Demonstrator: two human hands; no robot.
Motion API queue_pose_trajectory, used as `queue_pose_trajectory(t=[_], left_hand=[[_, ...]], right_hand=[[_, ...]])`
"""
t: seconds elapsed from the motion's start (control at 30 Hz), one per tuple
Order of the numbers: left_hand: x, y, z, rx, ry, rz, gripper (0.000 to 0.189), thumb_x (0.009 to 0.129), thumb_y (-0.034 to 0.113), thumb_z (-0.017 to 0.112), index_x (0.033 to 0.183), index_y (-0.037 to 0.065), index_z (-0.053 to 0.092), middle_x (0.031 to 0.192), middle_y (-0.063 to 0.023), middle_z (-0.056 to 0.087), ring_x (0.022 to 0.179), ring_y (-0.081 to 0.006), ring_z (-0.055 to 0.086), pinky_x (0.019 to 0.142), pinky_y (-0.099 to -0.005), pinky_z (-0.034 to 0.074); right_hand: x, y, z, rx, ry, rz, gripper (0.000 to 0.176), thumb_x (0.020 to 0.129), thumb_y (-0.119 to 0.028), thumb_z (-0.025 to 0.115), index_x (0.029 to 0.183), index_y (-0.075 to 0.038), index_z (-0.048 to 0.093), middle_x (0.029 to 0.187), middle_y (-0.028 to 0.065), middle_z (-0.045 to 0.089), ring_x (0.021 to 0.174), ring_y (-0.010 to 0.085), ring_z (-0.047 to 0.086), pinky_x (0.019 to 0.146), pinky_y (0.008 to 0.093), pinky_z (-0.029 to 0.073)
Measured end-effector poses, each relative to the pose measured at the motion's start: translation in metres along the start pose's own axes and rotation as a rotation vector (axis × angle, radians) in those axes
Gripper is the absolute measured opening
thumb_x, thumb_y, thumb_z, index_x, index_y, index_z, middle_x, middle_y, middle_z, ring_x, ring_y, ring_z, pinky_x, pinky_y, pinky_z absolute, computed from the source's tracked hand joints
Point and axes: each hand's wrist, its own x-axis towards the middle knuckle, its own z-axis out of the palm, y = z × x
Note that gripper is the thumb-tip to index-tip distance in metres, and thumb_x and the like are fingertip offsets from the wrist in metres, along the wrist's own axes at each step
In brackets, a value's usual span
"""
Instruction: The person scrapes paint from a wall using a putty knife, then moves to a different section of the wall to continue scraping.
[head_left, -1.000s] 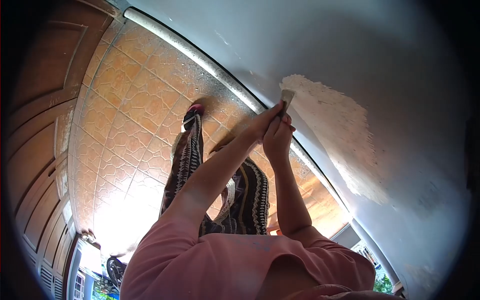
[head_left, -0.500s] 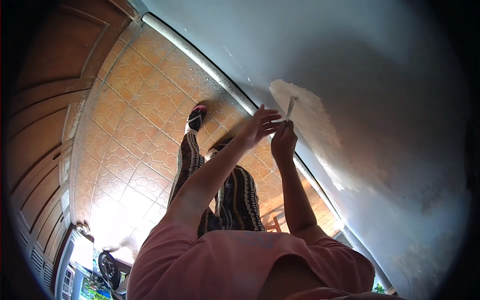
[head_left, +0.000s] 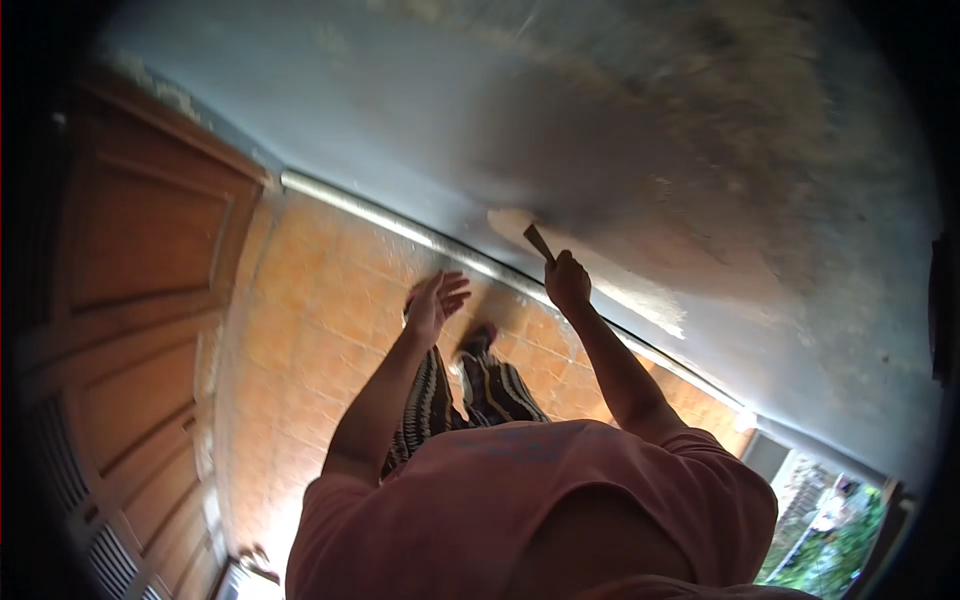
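Observation:
My right hand (head_left: 568,281) is wrapped round the handle of a scraper (head_left: 538,242), its flat blade angled up and to the left. The blade overlaps a pale bare patch (head_left: 508,221) on the grey-blue wall (head_left: 420,130). Held out over the floor to the left, my left hand (head_left: 437,303) has its fingers spread and holds nothing. It is well apart from the scraper.
A pale strip (head_left: 372,215) runs along the foot of the wall. Orange patterned tiles (head_left: 310,300) cover the floor, and my feet stand close to the wall. Brown panelled doors (head_left: 150,240) line the left side. Greenery (head_left: 835,535) shows through an opening at lower right.
My hands have come apart: the left has drawn back from the scraper, which the right still grips. The view has turned, showing more wall above, and the scraper blade now tilts left.

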Motion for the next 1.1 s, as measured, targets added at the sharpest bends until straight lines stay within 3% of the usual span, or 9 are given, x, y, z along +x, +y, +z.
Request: queue_pose_trajectory(t=[0.1,0.2,0.33,0.43,0.6,0.67,0.8,0.87,1.1], left_hand=[[-0.021,0.025,0.016,0.036,-0.033,-0.029,0.046,0.094,0.045,0.047,0.118,0.006,0.054,0.115,-0.0092,0.060,0.099,-0.0205,0.060,0.086,-0.0315,0.046],[-0.023,0.034,0.032,0.079,-0.105,-0.065,0.045,0.094,0.043,0.047,0.118,0.006,0.054,0.113,-0.0099,0.061,0.099,-0.0214,0.060,0.084,-0.0312,0.046],[-0.028,0.047,0.057,0.231,-0.173,-0.076,0.045,0.094,0.044,0.047,0.117,0.006,0.055,0.114,-0.0099,0.062,0.101,-0.0205,0.059,0.086,-0.0325,0.044],[-0.032,0.057,0.065,0.430,-0.214,-0.083,0.044,0.093,0.044,0.047,0.115,0.007,0.057,0.112,-0.0084,0.063,0.100,-0.0185,0.059,0.086,-0.0320,0.042],[-0.041,0.061,0.071,0.573,-0.254,-0.015,0.042,0.094,0.041,0.047,0.113,0.005,0.057,0.111,-0.0085,0.063,0.103,-0.0191,0.059,0.089,-0.0323,0.041],[-0.046,0.067,0.093,0.934,-0.382,0.259,0.030,0.094,0.031,0.050,0.109,0.007,0.060,0.104,-0.0072,0.065,0.100,-0.0172,0.059,0.088,-0.0331,0.042],[-0.098,0.104,0.197,1.732,-0.642,1.146,0.021,0.084,0.019,0.063,0.099,0.005,0.062,0.101,-0.0111,0.060,0.101,-0.0277,0.057,0.089,-0.0405,0.043],[-0.108,0.115,0.232,1.818,-0.755,1.427,0.020,0.082,0.017,0.061,0.096,0.004,0.061,0.105,-0.0134,0.056,0.103,-0.0322,0.053,0.089,-0.0429,0.042],[-0.113,0.102,0.284,1.891,-0.894,1.721,0.021,0.082,0.017,0.063,0.098,0.005,0.062,0.108,-0.0124,0.055,0.107,-0.0314,0.053,0.089,-0.0432,0.044]], right_hand=[[-0.033,-0.016,-0.030,0.027,0.065,-0.400,0.022,0.089,-0.024,0.050,0.086,-0.003,0.050,0.069,0.0190,0.061,0.066,0.0388,0.062,0.059,0.0496,0.051],[-0.017,0.010,-0.021,0.112,0.115,0.087,0.021,0.090,-0.024,0.050,0.087,-0.004,0.049,0.070,0.0185,0.062,0.067,0.0389,0.062,0.060,0.0509,0.050],[-0.059,-0.018,-0.066,0.390,0.048,-0.107,0.016,0.086,-0.018,0.054,0.084,-0.002,0.051,0.072,0.0197,0.062,0.069,0.0390,0.062,0.061,0.0485,0.048],[-0.093,-0.037,-0.095,0.538,0.037,-0.036,0.010,0.081,-0.012,0.057,0.081,-0.002,0.053,0.077,0.0197,0.060,0.073,0.0379,0.059,0.065,0.0447,0.047],[-0.131,-0.056,-0.155,0.617,0.519,-0.043,0.005,0.080,-0.005,0.054,0.083,-0.001,0.054,0.080,0.0185,0.052,0.079,0.0387,0.054,0.070,0.0446,0.046],[-0.136,-0.053,-0.168,0.685,0.559,-0.105,0.007,0.082,-0.007,0.051,0.082,-0.001,0.055,0.080,0.0178,0.053,0.077,0.0380,0.054,0.070,0.0435,0.045],[-0.152,-0.051,-0.197,0.979,0.478,0.178,0.015,0.086,-0.015,0.053,0.085,-0.001,0.058,0.080,0.0170,0.055,0.075,0.0337,0.057,0.068,0.0385,0.045],[-0.160,-0.050,-0.209,1.220,0.388,0.357,0.018,0.089,-0.017,0.050,0.090,-0.001,0.059,0.070,0.0076,0.055,0.060,0.0142,0.055,0.056,0.0295,0.044],[-0.203,-0.054,-0.239,1.418,0.417,0.326,0.024,0.092,-0.021,0.047,0.087,-0.001,0.060,0.062,-0.0016,0.047,0.053,0.0061,0.046,0.050,0.0234,0.039]])
